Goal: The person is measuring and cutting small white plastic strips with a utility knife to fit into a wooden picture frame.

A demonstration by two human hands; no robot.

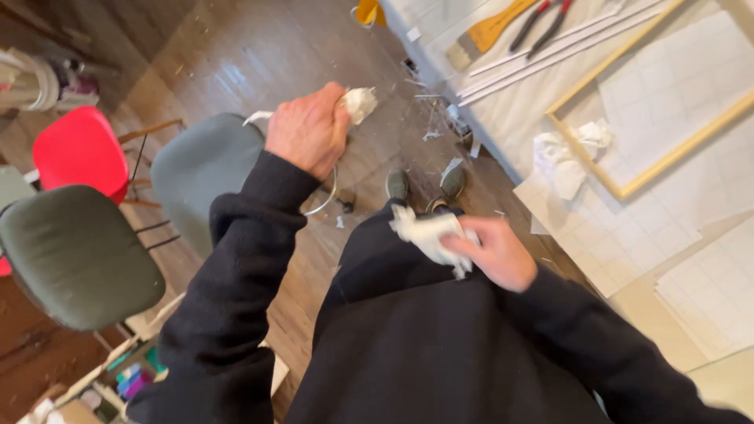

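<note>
Left hand (309, 129): raised over the floor, fist closed around a crumpled white paper wad (360, 103). Right hand (496, 253): held at the waist, fingers gripping a second crumpled white paper (428, 234). Hands well apart. Nearby: grey chair (200, 169), red chair (78, 149), wooden frame (652, 169) on table (510, 110), pliers (542, 25), brush (483, 35).

No packages, labels, signs or screens clearly visible anywhere in view.
</note>
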